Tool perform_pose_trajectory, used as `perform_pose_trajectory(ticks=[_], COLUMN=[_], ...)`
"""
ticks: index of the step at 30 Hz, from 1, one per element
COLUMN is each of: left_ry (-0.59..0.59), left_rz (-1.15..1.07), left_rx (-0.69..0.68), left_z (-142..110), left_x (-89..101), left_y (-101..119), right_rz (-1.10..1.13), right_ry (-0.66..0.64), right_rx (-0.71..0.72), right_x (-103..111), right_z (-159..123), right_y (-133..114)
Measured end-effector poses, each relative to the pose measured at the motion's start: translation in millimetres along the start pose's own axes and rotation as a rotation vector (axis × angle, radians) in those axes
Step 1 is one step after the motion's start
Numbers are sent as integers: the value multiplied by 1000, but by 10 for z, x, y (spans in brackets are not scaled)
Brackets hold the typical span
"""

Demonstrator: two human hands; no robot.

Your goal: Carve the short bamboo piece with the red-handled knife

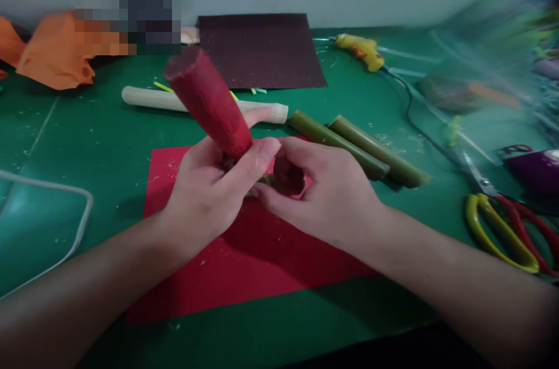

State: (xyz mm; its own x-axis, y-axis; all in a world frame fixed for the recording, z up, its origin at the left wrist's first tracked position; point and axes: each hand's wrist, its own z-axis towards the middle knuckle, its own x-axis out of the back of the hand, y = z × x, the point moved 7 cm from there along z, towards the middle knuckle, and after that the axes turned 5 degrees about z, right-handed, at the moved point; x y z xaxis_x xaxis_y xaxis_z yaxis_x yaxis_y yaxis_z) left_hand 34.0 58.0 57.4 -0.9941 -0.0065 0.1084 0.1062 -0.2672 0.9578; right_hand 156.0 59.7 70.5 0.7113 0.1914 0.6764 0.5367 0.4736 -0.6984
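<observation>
Both of my hands are close together above a red sheet (262, 258). My left hand (209, 194) is closed around the narrower lower end of a red cylinder (209, 101), which tilts up and to the left. Beside it, my right hand (332, 188) curls its fingers and thumb around a short hollow tube (290, 178), brownish green like bamboo, its open end facing right. The two pieces are close to each other between my hands. Whether they are joined is hidden by my fingers.
Behind lie a pale stick (152, 99), two green bamboo tubes (345, 145) and a dark brown sheet (262, 52). A yellow glue gun (360, 50) with its cord and scissors (502, 223) are on the right. Orange crumpled material (56, 57) and a white cable (85, 212) are left.
</observation>
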Motion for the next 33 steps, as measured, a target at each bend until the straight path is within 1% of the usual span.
perform_pose_trajectory(ticks=[3, 5, 8, 10, 11, 12, 13, 14, 16, 19, 22, 25, 28, 30, 33], left_ry=[-67, -124, -188, -220, -212, -189, -153, -101, 12, 83, 70, 68, 96, 84, 32], left_rz=[43, 55, 74, 96, 105, 113, 120, 124, 108, 32, 11, 45, 57, 60, 100], left_rx=[-6, 9, 18, 9, 13, 22, 33, 43, 71, 124, 149, 135, 123, 81, 27], left_z=[-22, -45, -68, -66, -57, -44, -29, -15, -6, -44, -111, -148, -147, -137, -138], left_x=[-43, -66, -77, -82, -71, -52, -26, 8, 77, 87, 24, -11, 3, 0, -32], left_y=[33, 28, -5, -30, -47, -66, -83, -96, -121, -163, -178, -168, -177, -163, -132], right_rz=[43, 54, 56, 130, 180, 225, 273, 303, 349, 409, 409, 413, 433, 446, 483], right_ry=[99, 137, 133, 121, 145, 204, 280, 312, 337, 346, 322, 333, 357, 344, 306], right_rx=[-31, -36, -10, 8, 10, -10, -29, -57, -120, -211, -293, -298, -292, -295, -300], right_x=[10, 14, -16, -41, -29, 8, 60, 85, 112, 116, 64, 34, 42, 43, 29], right_z=[-18, -37, -40, -20, -8, 1, 3, 9, 14, -3, -22, -23, -15, -3, 22], right_y=[-15, -23, -3, 56, 98, 157, 212, 260, 324, 350, 367, 389, 415, 418, 407])
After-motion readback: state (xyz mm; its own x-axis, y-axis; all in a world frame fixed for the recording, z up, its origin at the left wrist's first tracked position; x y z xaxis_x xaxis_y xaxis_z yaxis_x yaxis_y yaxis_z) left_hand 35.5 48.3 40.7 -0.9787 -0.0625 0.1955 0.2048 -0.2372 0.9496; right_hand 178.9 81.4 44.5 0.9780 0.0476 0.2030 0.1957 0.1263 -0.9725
